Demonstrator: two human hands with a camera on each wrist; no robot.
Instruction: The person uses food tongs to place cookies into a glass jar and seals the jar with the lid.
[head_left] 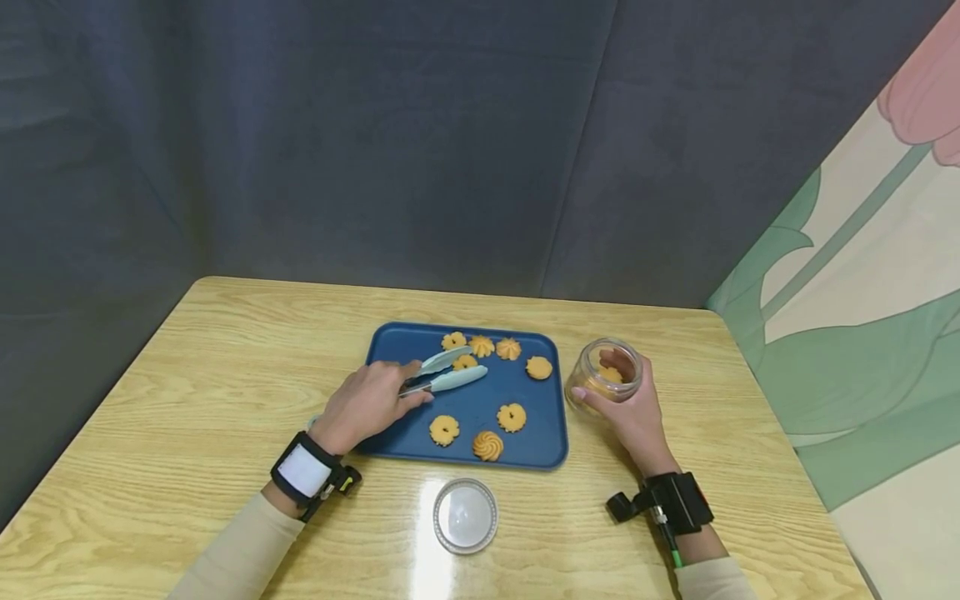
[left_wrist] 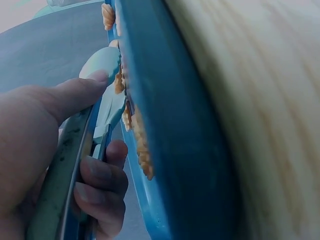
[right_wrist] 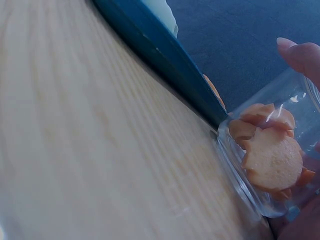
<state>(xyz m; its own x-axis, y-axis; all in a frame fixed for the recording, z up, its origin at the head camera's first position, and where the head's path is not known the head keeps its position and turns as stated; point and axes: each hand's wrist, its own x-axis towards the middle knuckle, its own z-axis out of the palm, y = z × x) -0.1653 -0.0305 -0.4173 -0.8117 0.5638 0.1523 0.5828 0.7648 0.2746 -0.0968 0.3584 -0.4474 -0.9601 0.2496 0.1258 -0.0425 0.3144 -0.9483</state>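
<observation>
My left hand point(head_left: 369, 406) grips light-blue-tipped tongs point(head_left: 460, 379) over the blue tray point(head_left: 468, 458). The two tong tips stand spread on either side of a flower-shaped cookie point(head_left: 465, 362); whether they touch it I cannot tell. In the left wrist view, thumb and fingers wrap the metal arms of the tongs point(left_wrist: 62, 175). At the tray's right side my right hand point(head_left: 633, 408) holds a clear glass jar point(head_left: 588, 375), its open mouth upward. Several cookies point(right_wrist: 272, 160) lie inside the jar, seen through its wall in the right wrist view.
More cookies lie on the tray, among them a swirl cookie point(head_left: 487, 446) near the front edge and a round one point(head_left: 538, 367) at the right. A clear round lid point(head_left: 466, 517) rests on the wooden table point(head_left: 187, 400) in front. A dark curtain point(head_left: 390, 150) hangs behind.
</observation>
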